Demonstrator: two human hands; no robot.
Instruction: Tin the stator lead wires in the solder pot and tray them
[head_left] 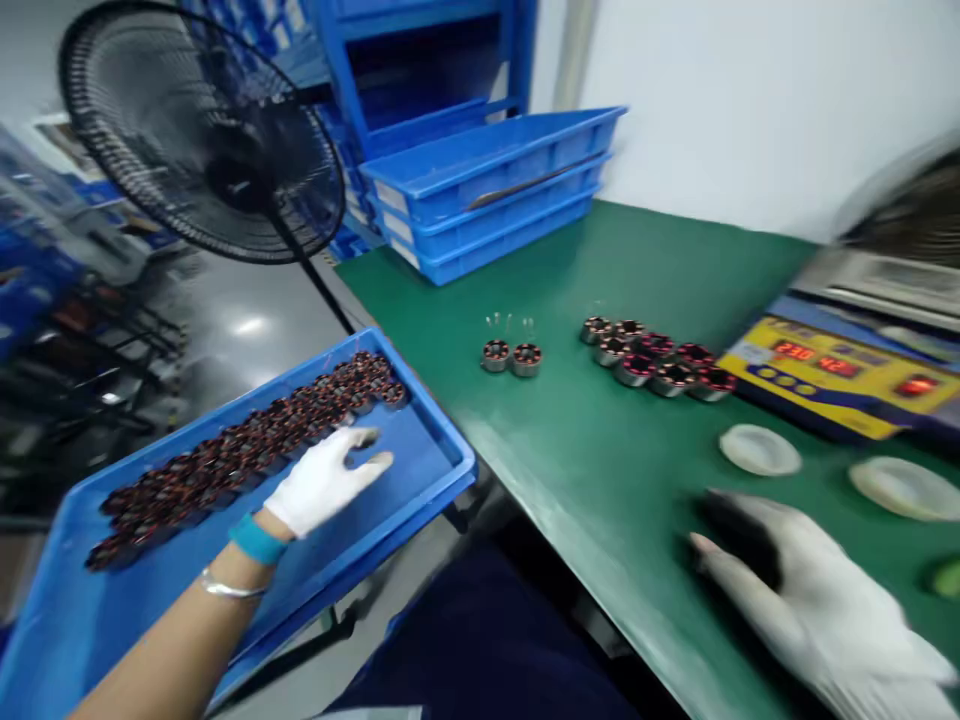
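Observation:
My left hand [330, 480], in a white glove, reaches over the blue tray [420, 465] with thumb and fingers apart and nothing between them. Just beyond its fingers lie several copper-wound motor stators [292, 430], packed in rows in the tray. Over the green table, my right hand [795, 570] is also gloved and smeared by motion. Its thumb and fingers are spread around a gap, and no object shows in them. Two stators [511, 358] with upright wire ends stand apart on the table. Several more stators [652, 360], some with pink-red windings, form a group farther right.
A yellow-and-blue device [832, 365] with red digits sits at the right. Two shallow translucent lids or dishes [760, 449] lie before it. Stacked blue trays [495, 190] stand at the table's [585, 460] far end. A black fan [225, 170] rises behind the left tray.

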